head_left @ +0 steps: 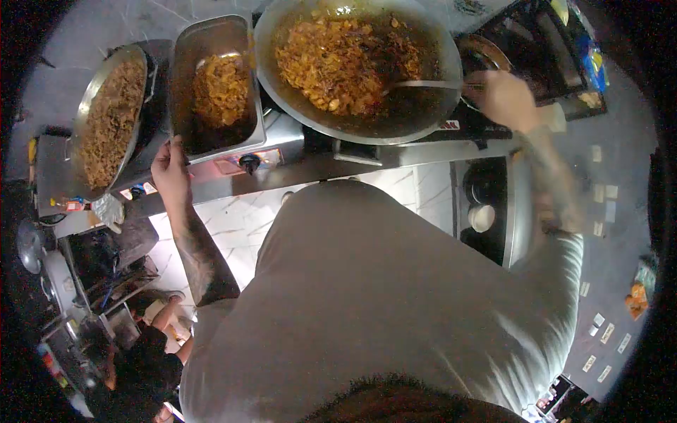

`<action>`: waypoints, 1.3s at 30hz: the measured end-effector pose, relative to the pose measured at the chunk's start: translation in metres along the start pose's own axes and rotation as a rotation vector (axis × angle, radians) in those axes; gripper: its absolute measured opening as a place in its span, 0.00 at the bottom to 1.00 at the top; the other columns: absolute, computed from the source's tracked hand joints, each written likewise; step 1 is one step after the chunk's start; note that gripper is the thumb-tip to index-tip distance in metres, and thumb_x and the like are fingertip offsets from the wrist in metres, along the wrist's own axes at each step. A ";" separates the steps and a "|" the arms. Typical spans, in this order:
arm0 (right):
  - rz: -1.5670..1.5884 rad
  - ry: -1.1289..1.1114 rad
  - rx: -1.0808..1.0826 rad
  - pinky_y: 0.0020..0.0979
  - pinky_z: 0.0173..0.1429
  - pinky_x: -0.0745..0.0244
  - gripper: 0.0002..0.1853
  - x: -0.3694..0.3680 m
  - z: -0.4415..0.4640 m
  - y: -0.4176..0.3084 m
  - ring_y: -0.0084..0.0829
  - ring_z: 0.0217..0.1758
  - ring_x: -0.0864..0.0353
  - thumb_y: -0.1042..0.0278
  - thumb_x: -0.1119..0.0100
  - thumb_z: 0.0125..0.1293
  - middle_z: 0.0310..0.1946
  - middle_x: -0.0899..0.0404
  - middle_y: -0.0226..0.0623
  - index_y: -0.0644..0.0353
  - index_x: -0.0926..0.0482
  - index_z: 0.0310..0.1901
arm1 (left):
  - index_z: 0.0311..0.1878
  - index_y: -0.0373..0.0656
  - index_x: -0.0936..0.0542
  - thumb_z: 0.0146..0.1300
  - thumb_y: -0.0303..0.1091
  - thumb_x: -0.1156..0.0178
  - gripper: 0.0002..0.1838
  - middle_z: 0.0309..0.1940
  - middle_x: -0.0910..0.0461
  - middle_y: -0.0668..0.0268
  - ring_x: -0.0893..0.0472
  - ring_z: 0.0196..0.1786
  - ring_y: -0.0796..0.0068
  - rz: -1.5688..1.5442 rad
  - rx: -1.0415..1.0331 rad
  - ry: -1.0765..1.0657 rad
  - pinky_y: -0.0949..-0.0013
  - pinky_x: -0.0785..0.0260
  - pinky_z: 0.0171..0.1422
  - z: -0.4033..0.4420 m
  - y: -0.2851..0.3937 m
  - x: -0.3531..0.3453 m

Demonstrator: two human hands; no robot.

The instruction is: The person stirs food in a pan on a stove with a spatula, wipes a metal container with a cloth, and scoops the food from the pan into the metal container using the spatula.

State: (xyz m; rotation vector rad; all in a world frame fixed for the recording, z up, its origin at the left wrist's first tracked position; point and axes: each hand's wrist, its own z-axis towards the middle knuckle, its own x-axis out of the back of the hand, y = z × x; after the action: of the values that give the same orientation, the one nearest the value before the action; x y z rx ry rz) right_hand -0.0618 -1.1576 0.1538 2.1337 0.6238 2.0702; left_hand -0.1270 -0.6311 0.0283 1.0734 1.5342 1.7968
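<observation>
My left hand point(170, 168) grips the near left corner of a deep rectangular metal tray point(260, 116), its fingers closed on the rim. Orange-brown cooked food point(222, 90) lies in the tray. To its right stands a wide round pan point(441, 113) with more of the same food point(331, 67). A long metal spoon point(427, 84) reaches into this pan, its bowl end in the food. My right hand point(497, 97) is closed around the spoon's handle, beyond the pan's right rim.
Another round pan point(84, 106) with brown minced food stands at the left. Stove knobs point(249, 163) line the front edge. Behind my right hand is a smaller pan point(486, 51) beside a dark tray point(543, 53). Another person point(144, 359) is at the lower left.
</observation>
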 end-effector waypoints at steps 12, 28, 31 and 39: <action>0.440 0.074 -0.065 0.41 0.39 0.23 0.16 -0.068 0.017 -0.056 0.46 0.33 0.17 0.51 0.42 0.62 0.30 0.17 0.44 0.48 0.16 0.47 | 0.34 0.42 0.20 0.68 0.40 0.42 0.12 0.19 0.32 0.81 0.40 0.19 0.92 -0.025 0.012 -0.014 0.80 0.53 0.19 0.000 0.005 0.002; 0.431 0.283 -0.108 0.37 0.36 0.25 0.16 -0.109 -0.009 -0.009 0.44 0.32 0.17 0.52 0.40 0.62 0.24 0.19 0.45 0.57 0.17 0.39 | 0.37 0.43 0.19 0.67 0.42 0.41 0.12 0.17 0.34 0.81 0.40 0.17 0.92 -0.002 0.028 -0.042 0.81 0.52 0.19 0.002 0.000 0.006; 0.474 0.285 -0.111 0.35 0.37 0.26 0.14 -0.085 -0.010 -0.005 0.41 0.31 0.17 0.56 0.39 0.62 0.26 0.18 0.45 0.58 0.17 0.38 | 0.37 0.43 0.19 0.68 0.41 0.42 0.12 0.17 0.34 0.81 0.40 0.17 0.92 -0.005 0.013 -0.053 0.81 0.52 0.20 0.000 0.004 0.004; 0.607 0.326 -0.152 0.29 0.36 0.29 0.14 -0.001 -0.007 0.004 0.25 0.27 0.26 0.60 0.38 0.63 0.24 0.22 0.38 0.65 0.19 0.38 | 0.33 0.42 0.20 0.67 0.40 0.41 0.12 0.18 0.32 0.80 0.40 0.18 0.91 -0.032 -0.060 -0.066 0.80 0.52 0.19 0.002 -0.001 0.004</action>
State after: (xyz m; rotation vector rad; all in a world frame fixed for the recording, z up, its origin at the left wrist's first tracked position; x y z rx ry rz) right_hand -0.0683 -1.1627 0.1548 2.0872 -0.2016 2.6895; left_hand -0.1274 -0.6270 0.0286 1.0629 1.4416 1.7569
